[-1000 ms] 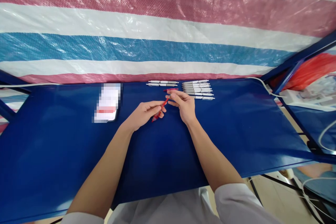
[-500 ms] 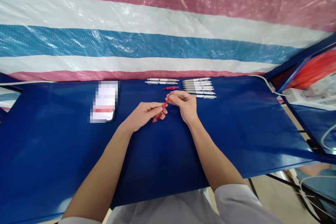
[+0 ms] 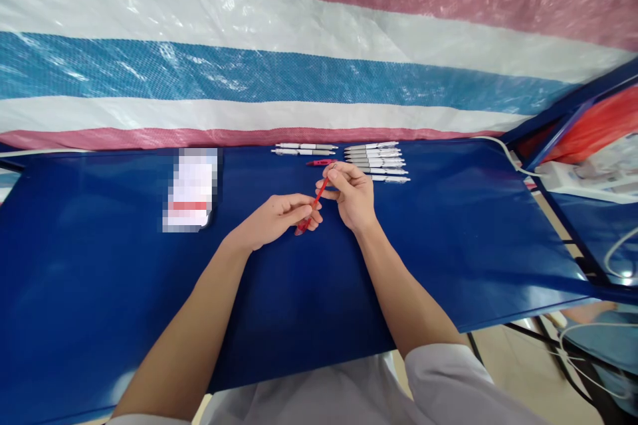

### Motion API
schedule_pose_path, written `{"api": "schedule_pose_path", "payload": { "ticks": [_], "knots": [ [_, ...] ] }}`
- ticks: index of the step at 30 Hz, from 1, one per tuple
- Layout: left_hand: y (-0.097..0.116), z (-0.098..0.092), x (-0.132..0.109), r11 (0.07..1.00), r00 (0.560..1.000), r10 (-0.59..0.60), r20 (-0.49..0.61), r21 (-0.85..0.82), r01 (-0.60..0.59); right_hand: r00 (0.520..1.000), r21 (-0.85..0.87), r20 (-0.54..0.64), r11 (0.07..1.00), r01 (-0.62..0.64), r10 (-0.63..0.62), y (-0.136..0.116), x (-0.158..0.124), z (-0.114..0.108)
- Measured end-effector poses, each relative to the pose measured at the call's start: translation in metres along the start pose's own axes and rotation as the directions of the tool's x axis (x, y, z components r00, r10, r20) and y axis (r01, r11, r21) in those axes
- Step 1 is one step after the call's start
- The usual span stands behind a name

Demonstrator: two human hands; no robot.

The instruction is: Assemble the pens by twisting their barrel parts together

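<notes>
My left hand (image 3: 279, 218) is closed around a clear red pen barrel (image 3: 302, 227), whose lower end shows below the fingers. A thin red pen refill (image 3: 321, 191) slants up from there to my right hand (image 3: 355, 198). The thumb and forefinger of that hand pinch its upper end. Just behind the right fingertips, a red pen part (image 3: 319, 163) lies on the table. Several white pens (image 3: 377, 163) lie in a stack of rows behind my right hand, and a smaller set of white pens (image 3: 304, 149) is to their left.
The blue table (image 3: 279, 319) reaches to a striped plastic sheet (image 3: 249, 73) at the back. A blurred-out phone (image 3: 192, 189) lies on the left. On the right are a metal frame (image 3: 563, 123), a white power strip (image 3: 573, 176) and cables.
My right hand has moved slightly up and away from my left, and more of the red refill shows between them. The view has shifted a little.
</notes>
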State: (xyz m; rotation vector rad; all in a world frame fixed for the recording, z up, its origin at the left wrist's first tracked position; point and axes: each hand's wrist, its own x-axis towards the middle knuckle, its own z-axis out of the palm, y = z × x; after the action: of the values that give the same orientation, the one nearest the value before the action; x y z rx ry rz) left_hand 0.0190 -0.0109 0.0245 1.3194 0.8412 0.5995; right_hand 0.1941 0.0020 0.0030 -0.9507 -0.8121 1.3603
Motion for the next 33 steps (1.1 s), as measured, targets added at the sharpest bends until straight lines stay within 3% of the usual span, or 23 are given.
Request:
{"api": "schedule_pose_path", "payload": {
  "ticks": [5, 12, 19, 26, 33],
  "knots": [
    [0.002, 0.004, 0.0, 0.999, 0.999, -0.019, 0.048, -0.037, 0.021, 0.998, 0.081, -0.04, 0.996, 0.046, -0.043, -0.002, 0.003, -0.003],
    [-0.008, 0.001, -0.001, 0.981, 0.998, -0.053, 0.045, -0.186, 0.061, 0.962, 0.059, -0.242, 0.988, 0.141, -0.123, 0.001, 0.014, -0.021],
    [-0.015, -0.009, 0.002, 0.922, 0.991, -0.008, -0.137, -0.385, -0.046, 0.978, 0.045, -0.197, 0.996, 0.074, -0.064, 0.0, 0.014, -0.017],
    [-0.017, -0.016, 0.009, 0.825, 0.922, -0.037, -0.385, -0.532, -0.189, 0.985, 0.073, -0.169, 0.997, -0.004, 0.016, 0.002, 0.011, -0.007],
    [-0.022, -0.02, 0.012, 0.829, 0.889, -0.057, -0.454, -0.518, -0.212, 0.991, 0.007, -0.13, 1.0, -0.029, 0.03, 0.006, 0.01, -0.004]
  ]
}}
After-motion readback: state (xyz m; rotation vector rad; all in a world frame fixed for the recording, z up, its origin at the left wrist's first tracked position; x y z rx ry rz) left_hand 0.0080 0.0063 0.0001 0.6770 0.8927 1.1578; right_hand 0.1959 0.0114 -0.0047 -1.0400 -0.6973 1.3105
